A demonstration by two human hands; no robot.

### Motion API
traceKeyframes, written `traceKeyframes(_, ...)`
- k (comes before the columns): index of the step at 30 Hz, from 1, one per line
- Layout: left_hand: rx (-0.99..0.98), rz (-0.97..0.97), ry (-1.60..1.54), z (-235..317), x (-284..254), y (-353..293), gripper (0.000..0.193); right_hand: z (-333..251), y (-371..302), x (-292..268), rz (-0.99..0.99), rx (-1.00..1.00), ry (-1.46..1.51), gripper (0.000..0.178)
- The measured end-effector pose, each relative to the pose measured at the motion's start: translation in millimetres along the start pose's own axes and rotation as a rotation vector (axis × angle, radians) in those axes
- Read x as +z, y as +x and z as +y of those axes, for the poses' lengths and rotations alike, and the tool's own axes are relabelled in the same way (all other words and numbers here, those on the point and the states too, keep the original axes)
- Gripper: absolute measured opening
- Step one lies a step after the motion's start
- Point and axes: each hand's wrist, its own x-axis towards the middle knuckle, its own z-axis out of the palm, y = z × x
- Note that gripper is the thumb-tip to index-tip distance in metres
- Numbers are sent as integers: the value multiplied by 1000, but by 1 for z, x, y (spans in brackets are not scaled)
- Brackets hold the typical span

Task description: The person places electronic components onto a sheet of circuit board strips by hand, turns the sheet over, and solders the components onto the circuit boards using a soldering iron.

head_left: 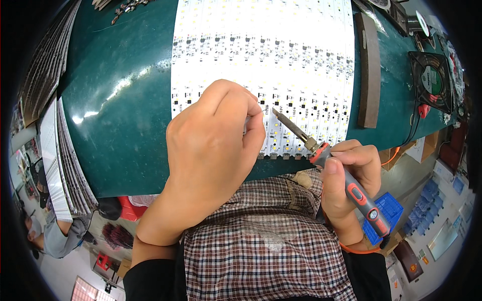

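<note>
Gripping a soldering iron [359,196], the right hand [346,175] was closed round its handle, tip at the white circuit-board strips [261,72]. These lay side by side on the green surface [130,130]. Left hand [216,125]: curled inward over the strips; fingertip gap and any hold, couldn't tell. Small metallic pieces [286,156] lined the near edge. Judged work under way mid-row; finished versus remaining joints too small to tell.

One left hand [213,133] and one right hand [337,198] are seen, with one soldering iron [355,193], one table [125,138], one dark bar [368,75] and one black fan [430,80]; two stacks of strips [69,170] are also counted.
</note>
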Motion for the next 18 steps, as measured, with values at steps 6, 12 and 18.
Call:
traceKeyframes(6, 3, 24, -2, -2, 3, -1, 13, 4, 1, 7, 15, -31, 8, 27)
traceKeyframes(12, 9, 17, 8, -2, 5, 0, 14, 2, 0, 8, 19, 4, -19, 25)
traceKeyframes(18, 26, 3, -3, -3, 4, 0, 14, 2, -1, 7, 21, 9, 8, 26)
